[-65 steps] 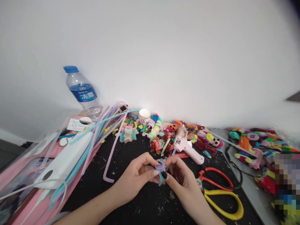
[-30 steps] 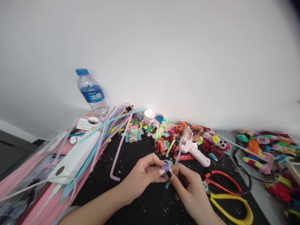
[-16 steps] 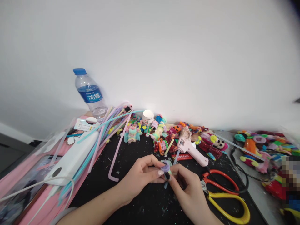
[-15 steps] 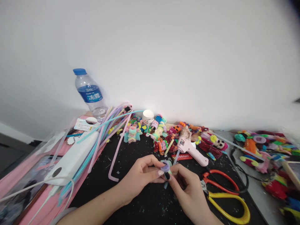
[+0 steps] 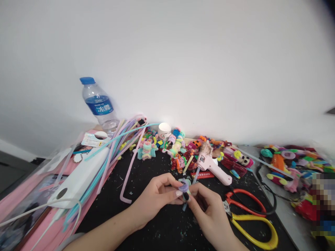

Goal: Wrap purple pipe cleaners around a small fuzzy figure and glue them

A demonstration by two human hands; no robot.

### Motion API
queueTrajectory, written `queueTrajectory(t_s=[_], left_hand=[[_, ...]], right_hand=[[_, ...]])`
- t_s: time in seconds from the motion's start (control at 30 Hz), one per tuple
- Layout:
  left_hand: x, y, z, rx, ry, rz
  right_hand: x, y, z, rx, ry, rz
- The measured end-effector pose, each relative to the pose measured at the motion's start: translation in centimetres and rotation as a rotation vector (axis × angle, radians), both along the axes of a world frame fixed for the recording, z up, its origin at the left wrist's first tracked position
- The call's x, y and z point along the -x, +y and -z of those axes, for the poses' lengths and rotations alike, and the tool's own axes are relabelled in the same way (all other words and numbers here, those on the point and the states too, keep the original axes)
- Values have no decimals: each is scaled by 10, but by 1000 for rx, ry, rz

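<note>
Between my two hands is a small coiled pipe-cleaner piece [image 5: 184, 187], lilac with some pale green behind it. My left hand [image 5: 159, 195] pinches it from the left, thumb in front. My right hand [image 5: 206, 202] grips its right side, with thumb and fingertips pressed together; a dark spot shows by the thumb tip. A short bluish end [image 5: 184, 207] sticks out below the fingers. Just beyond my right hand lies a pink glue gun [image 5: 209, 164], its glue stick [image 5: 196, 175] pointing toward my fingers.
Scissors [image 5: 248, 219] with red and yellow handles lie at right. Pipe-cleaner figures [image 5: 178, 143] and a paper cup [image 5: 164, 131] line the wall. Left are a bent pink pipe cleaner [image 5: 128, 177], a pipe-cleaner bundle [image 5: 104, 170], a white power strip [image 5: 78, 177] and a water bottle [image 5: 101, 104].
The view has shifted very slightly. Both hands keep the same hold on the lilac piece, with hardly any movement.
</note>
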State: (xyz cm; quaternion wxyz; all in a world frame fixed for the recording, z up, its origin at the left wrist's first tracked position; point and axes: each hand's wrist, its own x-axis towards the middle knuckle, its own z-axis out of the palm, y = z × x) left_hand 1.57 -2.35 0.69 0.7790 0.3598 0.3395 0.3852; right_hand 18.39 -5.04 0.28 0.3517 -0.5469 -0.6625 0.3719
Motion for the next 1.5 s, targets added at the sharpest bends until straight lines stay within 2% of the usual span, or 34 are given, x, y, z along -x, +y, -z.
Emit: queueTrajectory(t_s=[1.5], left_hand=[[-1,2,-2,8,35,8]], right_hand=[[3,1,-5,15,28,6]])
